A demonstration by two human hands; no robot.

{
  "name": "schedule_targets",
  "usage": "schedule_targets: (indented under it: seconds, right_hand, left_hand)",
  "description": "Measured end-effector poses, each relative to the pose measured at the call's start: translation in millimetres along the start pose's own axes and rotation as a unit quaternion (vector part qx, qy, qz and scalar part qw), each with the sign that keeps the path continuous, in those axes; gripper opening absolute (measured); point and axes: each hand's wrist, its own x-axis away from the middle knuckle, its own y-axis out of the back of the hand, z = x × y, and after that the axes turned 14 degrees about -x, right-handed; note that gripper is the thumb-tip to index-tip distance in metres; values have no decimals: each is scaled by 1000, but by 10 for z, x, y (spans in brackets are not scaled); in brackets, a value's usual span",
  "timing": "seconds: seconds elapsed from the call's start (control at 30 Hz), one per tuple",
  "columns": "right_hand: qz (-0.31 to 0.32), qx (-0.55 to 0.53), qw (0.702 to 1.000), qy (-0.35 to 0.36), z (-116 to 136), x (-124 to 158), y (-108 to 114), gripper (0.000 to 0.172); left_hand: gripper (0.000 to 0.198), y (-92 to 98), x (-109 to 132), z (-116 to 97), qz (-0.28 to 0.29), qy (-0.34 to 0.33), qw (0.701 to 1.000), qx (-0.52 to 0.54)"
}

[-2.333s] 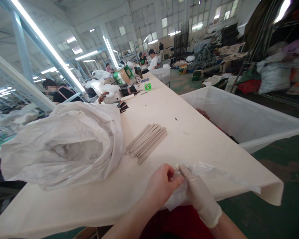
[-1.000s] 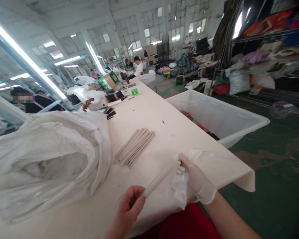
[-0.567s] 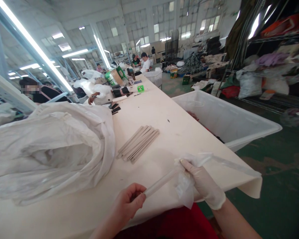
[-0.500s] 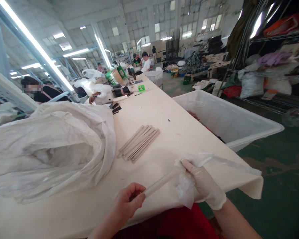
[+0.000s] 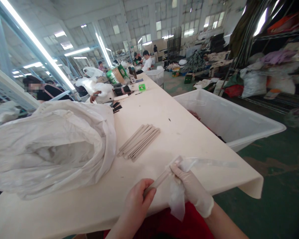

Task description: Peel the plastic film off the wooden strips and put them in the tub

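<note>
While the bare left hand (image 5: 140,199) pinches a thin, flat grey strip (image 5: 161,179), its near end hidden within the fingers, the white-gloved right hand (image 5: 192,187) clasps, fingers closed, the far part and crumpled translucent plastic film (image 5: 177,201), outlines there unclear.

A narrow, flat, greyish strip (image 5: 161,179) is held aslant low in the middle of the frame, straight, its far end pointing up to the right. Thin, crumpled, see-through plastic film (image 5: 177,202) bunches by that end, one flap drooping, another part trailing rightward. Whether it wraps the tip, I can't tell.
</note>
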Motion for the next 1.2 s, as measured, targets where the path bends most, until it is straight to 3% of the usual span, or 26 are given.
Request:
schedule_targets:
  seconds: [0.13, 0.23, 0.33, 0.43, 0.53, 0.6, 0.77, 0.97, 1.13, 1.2]
  right_hand:
    - [55, 51, 997, -23, -236, 98, -29, 37]
    - [30, 39, 999, -21, -241, 123, -24, 39]
    - [17, 38, 999, -13, -205, 149, -68, 43]
    - [60, 40, 997, -9, -111, 165, -111, 43]
    - [57, -29, 998, -15, 89, 107, -93, 39]
    - [21, -105, 994, -5, 186, 44, -78, 36]
    - [2, -185, 983, -21, 46, -5, -107, 38]
    - [15, -207, 977, -46, 121, -42, 27, 35]
    - [-7, -223, 970, -99, 51, -114, 42, 33]
    - [22, -241, 964, -113, 79, -111, 71, 35]
  left_hand:
    - [27, -223, -90, 0, 48, 8, 996, 73]
    - [40, -303, -119, 27, 98, 13, 991, 89]
    - [46, -298, -153, -19, 72, 0, 994, 85]
    - [42, -223, -172, -76, 54, -3, 995, 82]
    - [31, -154, -150, -58, 82, -5, 995, 49]
    - [28, -169, -145, -35, 87, -1, 996, 17]
    - [24, -363, -253, -90, 25, -14, 1000, -9]
    - [24, -415, -252, -84, 72, -19, 997, 0]
    - [22, -496, -364, -183, 21, -26, 999, -12]
    - [22, -509, -514, -194, 8, -21, 999, -34]
